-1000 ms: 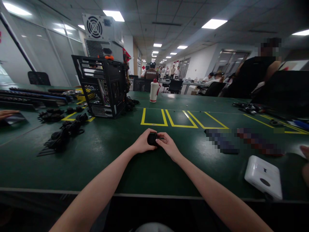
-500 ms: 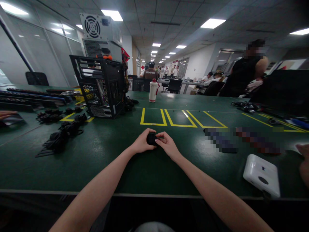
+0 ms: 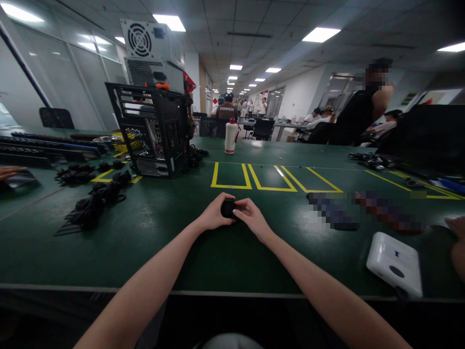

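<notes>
the left hand (image 3: 213, 214) is curved in a c-shape around a small black round piece, plastic by its look (image 3: 227, 209), and holds it between thumb and fingers, just above or on the green flat table (image 3: 145, 261) — which of these, i cannot tell. the right hand (image 3: 255, 220) is narrow, with its fingertips together at the right edge of the piece; if they pinch the piece itself or some small part, i cannot see.

i think the left hand keeps the piece steady from its outer side, so that its dark face and right edge remain free for the finer fingers. both hands are in front of the body, which probably makes small work easier to see.

the piece is near the middle, on the person's side of the yellow tape outlines (image 3: 231, 186). its dark, hollow-looking face seems turned toward the person. the outline is almost round, so i cannot name a clear long axis or a pointing end.

the tangled black cables (image 3: 85, 208) lie well apart at left, and the white rounded box-shaped device (image 3: 394, 261) is at right — perhaps put aside to leave room for the hands.
</notes>
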`<state>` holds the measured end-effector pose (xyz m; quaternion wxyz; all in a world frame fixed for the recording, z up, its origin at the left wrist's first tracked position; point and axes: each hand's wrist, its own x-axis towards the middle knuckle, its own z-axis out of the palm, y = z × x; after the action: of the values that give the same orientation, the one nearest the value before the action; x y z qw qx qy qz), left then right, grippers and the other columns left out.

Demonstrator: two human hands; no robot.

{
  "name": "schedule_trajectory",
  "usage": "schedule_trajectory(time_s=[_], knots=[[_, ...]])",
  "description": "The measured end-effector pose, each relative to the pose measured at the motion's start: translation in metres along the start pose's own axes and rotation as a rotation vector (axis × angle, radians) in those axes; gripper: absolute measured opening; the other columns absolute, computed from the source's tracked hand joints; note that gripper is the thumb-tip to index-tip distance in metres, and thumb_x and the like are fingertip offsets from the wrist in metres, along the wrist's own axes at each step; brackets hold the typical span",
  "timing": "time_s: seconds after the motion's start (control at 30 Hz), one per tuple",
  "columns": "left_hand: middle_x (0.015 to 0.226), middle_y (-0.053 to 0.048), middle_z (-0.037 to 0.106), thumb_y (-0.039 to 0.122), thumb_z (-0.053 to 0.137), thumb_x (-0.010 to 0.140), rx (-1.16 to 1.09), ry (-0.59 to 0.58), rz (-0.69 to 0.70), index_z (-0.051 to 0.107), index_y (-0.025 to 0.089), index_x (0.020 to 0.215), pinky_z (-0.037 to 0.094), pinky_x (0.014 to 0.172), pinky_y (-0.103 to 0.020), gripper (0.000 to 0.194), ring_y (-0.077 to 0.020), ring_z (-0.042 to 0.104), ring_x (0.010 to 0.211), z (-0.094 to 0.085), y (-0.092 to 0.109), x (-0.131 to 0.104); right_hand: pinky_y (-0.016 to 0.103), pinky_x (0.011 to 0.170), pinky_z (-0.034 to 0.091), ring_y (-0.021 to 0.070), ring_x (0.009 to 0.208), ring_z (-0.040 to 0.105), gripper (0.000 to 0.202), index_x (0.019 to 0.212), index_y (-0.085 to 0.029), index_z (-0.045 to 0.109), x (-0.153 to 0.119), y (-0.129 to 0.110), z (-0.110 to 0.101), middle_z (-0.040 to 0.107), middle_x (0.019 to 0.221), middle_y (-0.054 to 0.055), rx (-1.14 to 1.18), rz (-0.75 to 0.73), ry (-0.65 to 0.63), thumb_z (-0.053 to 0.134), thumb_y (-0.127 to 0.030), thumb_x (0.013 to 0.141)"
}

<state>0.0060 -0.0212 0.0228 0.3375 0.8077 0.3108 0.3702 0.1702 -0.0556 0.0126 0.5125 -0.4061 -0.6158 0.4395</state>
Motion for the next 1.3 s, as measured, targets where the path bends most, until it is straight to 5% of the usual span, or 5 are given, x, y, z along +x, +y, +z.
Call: schedule_trajectory(time_s=[0.37, 0.63, 0.93, 1.3], knots=[[0.105, -0.005, 0.052, 0.014, 0.069, 0.055, 0.004, 0.005, 0.008, 0.044, 0.021, 0.108, 0.041, 0.085, -0.040, 0.058, -0.0237, 0.052, 0.098, 0.0002, -0.0004, -0.0002, 0.037, 0.093, 0.040, 0.0175, 0.102, 0.053, 0.033, 0.099, -0.021, 0.051, 0.0031, 0.0053, -0.0012, 0.055, 0.105, 0.003, 0.027, 0.041, -0.031, 0.062, -0.022, 0.068], [0.106, -0.005, 0.052, 0.019, 0.071, 0.055, 0.060, 0.012, 0.013, 0.044, 0.021, 0.109, 0.042, 0.082, -0.039, 0.060, -0.0238, 0.052, 0.097, -0.0003, -0.0013, -0.0001, 0.034, 0.085, 0.045, 0.0158, 0.092, 0.056, 0.016, 0.088, -0.022, 0.053, 0.0019, 0.0049, -0.0010, 0.055, 0.093, 0.000, -0.004, -0.016, 0.006, 0.058, -0.026, 0.073], [0.107, -0.006, 0.051, 0.018, 0.069, 0.057, 0.044, -0.007, 0.019, 0.044, 0.021, 0.109, 0.042, 0.083, -0.038, 0.058, -0.0232, 0.051, 0.098, -0.0019, 0.0006, -0.0009, 0.038, 0.095, 0.038, 0.0178, 0.105, 0.052, 0.032, 0.104, -0.022, 0.052, 0.0029, 0.0077, -0.0028, 0.056, 0.110, 0.004, -0.012, 0.049, -0.024, 0.058, -0.023, 0.073], [0.106, -0.006, 0.051, 0.018, 0.071, 0.055, 0.059, 0.010, 0.021, 0.044, 0.021, 0.109, 0.041, 0.083, -0.039, 0.060, -0.0233, 0.051, 0.096, -0.0007, -0.0013, -0.0004, 0.035, 0.089, 0.042, 0.0162, 0.092, 0.057, 0.017, 0.085, -0.020, 0.055, 0.0037, 0.0048, -0.0001, 0.058, 0.089, 0.000, 0.019, -0.026, 0.034, 0.061, -0.025, 0.070]])
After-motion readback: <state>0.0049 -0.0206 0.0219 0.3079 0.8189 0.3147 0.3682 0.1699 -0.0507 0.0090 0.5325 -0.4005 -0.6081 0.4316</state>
